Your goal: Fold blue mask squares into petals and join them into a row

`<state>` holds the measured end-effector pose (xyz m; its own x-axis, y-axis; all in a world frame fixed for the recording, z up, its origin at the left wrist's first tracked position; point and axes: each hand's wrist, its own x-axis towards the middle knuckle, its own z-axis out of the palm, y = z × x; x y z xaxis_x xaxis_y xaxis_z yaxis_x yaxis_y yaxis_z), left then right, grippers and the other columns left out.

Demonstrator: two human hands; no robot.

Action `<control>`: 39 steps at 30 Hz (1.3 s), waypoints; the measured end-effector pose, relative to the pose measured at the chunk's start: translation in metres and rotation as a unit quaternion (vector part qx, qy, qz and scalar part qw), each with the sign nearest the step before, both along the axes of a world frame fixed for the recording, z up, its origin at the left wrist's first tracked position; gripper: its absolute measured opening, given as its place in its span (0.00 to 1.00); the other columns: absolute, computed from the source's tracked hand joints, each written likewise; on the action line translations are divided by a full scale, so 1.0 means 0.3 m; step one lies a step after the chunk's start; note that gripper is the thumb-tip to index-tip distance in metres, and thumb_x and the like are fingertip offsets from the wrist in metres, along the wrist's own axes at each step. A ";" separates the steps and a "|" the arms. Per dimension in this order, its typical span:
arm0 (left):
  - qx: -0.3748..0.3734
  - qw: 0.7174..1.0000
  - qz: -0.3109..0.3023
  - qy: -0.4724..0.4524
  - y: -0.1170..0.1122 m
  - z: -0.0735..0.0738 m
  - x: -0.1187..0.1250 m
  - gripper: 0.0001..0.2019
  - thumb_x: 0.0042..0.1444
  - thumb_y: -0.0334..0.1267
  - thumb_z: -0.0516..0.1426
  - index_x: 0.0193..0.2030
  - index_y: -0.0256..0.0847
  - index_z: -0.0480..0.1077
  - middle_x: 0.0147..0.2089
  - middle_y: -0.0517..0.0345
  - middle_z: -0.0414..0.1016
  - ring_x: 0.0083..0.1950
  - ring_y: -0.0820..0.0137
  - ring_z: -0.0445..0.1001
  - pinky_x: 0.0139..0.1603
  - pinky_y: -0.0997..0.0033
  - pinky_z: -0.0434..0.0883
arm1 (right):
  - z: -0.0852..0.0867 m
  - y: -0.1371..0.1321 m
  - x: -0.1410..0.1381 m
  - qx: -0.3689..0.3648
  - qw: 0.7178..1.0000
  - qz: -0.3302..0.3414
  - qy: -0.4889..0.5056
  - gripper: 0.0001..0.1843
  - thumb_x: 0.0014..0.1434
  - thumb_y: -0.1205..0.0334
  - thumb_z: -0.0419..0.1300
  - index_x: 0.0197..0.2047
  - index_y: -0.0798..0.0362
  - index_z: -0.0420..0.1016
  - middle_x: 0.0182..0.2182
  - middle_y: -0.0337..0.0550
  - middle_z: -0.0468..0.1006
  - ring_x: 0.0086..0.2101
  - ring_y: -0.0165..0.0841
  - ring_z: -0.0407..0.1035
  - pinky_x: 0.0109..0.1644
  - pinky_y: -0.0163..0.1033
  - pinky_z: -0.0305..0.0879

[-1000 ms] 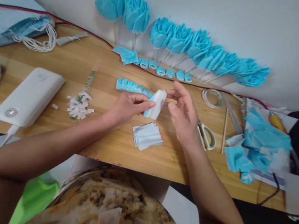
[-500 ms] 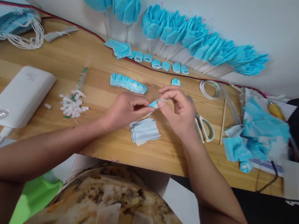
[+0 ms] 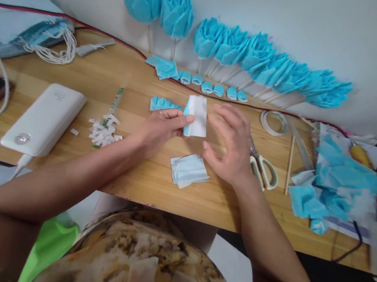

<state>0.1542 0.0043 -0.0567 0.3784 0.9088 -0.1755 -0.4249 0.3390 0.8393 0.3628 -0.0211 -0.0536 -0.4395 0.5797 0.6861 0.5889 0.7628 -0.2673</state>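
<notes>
My left hand (image 3: 162,127) pinches a small white and blue square of mask fabric (image 3: 196,115) by its left edge and holds it upright above the wooden desk (image 3: 86,79). My right hand (image 3: 230,143) hovers just right of the square with fingers spread and loosely curved, holding nothing. Below the two hands lies a small stack of cut fabric squares (image 3: 188,170). Behind my left hand a row of folded blue pieces (image 3: 164,103) rests on the desk.
Several blue fabric flowers (image 3: 234,47) on sticks lean on the wall, with small folded blue rolls (image 3: 215,89) below. Scissors (image 3: 264,166), a tape roll (image 3: 274,123), sticks and blue scraps (image 3: 330,185) lie right. A white power bank (image 3: 44,118), paper bits (image 3: 104,130) and masks (image 3: 43,33) lie left.
Half a second ago both hands pinched the piece together, folded small. Now my right hand has let go and opened, and my left hand holds the square unfolded and upright.
</notes>
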 end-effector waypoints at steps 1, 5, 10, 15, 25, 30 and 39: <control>-0.010 1.000 -0.004 -0.022 -0.002 0.001 0.001 0.13 0.49 0.42 0.73 0.28 0.37 0.77 0.32 0.59 0.78 0.35 0.74 0.74 0.41 0.72 0.71 | -0.006 0.004 -0.004 0.001 1.000 -0.002 -0.012 0.29 0.66 0.60 0.59 0.69 0.36 0.63 0.65 0.44 0.72 0.67 0.50 0.64 0.70 0.67 0.60; -0.032 0.997 -0.025 -0.067 -0.015 -0.007 0.008 0.11 0.49 0.38 0.74 0.28 0.37 0.78 0.33 0.61 0.79 0.37 0.75 0.75 0.45 0.72 0.72 | -0.032 0.011 -0.021 0.004 1.000 -0.018 -0.021 0.20 0.67 0.62 0.61 0.59 0.33 0.72 0.64 0.38 0.73 0.66 0.48 0.64 0.70 0.66 0.61; -0.031 0.996 -0.060 -0.056 -0.028 -0.020 0.015 0.12 0.50 0.41 0.74 0.27 0.39 0.78 0.29 0.62 0.76 0.35 0.75 0.73 0.44 0.71 0.71 | -0.034 0.001 -0.038 0.064 0.998 -0.026 -0.001 0.12 0.65 0.66 0.63 0.46 0.36 0.80 0.57 0.36 0.78 0.60 0.43 0.70 0.65 0.57 0.68; -0.031 0.996 -0.060 -0.065 -0.021 -0.020 0.016 0.15 0.44 0.45 0.76 0.30 0.38 0.81 0.32 0.61 0.80 0.38 0.74 0.75 0.48 0.70 0.72 | -0.030 -0.001 -0.039 0.036 0.998 -0.042 0.009 0.07 0.63 0.63 0.67 0.38 0.38 0.83 0.55 0.36 0.79 0.59 0.44 0.70 0.65 0.58 0.67; -0.003 1.000 -0.005 -0.008 -0.019 -0.005 0.009 0.15 0.48 0.42 0.74 0.26 0.37 0.74 0.30 0.62 0.78 0.34 0.75 0.74 0.45 0.70 0.71 | -0.042 -0.007 -0.053 -0.060 0.988 -0.034 0.136 0.03 0.63 0.60 0.67 0.41 0.42 0.82 0.56 0.43 0.77 0.58 0.42 0.71 0.59 0.53 0.72; 0.008 1.000 -0.001 0.030 -0.017 -0.010 0.005 0.16 0.49 0.43 0.73 0.25 0.38 0.73 0.27 0.62 0.75 0.31 0.76 0.71 0.40 0.72 0.68 | -0.039 -0.018 -0.067 -0.199 0.950 -0.029 0.240 0.01 0.63 0.60 0.66 0.38 0.46 0.79 0.53 0.44 0.80 0.55 0.39 0.75 0.61 0.52 0.71; 0.026 0.999 -0.009 0.038 -0.023 -0.006 0.010 0.17 0.48 0.45 0.73 0.23 0.39 0.73 0.26 0.61 0.75 0.30 0.76 0.70 0.39 0.71 0.67 | -0.020 -0.023 -0.093 -0.364 0.858 -0.056 0.358 0.07 0.57 0.57 0.68 0.33 0.48 0.76 0.32 0.36 0.80 0.35 0.30 0.73 0.43 0.39 0.71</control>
<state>0.1573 -0.0027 -0.0585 0.3825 0.9103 -0.1581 -0.3528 0.3021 0.8856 0.3350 -0.0280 -0.0595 0.0298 0.9804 0.1947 0.1338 0.1892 -0.9728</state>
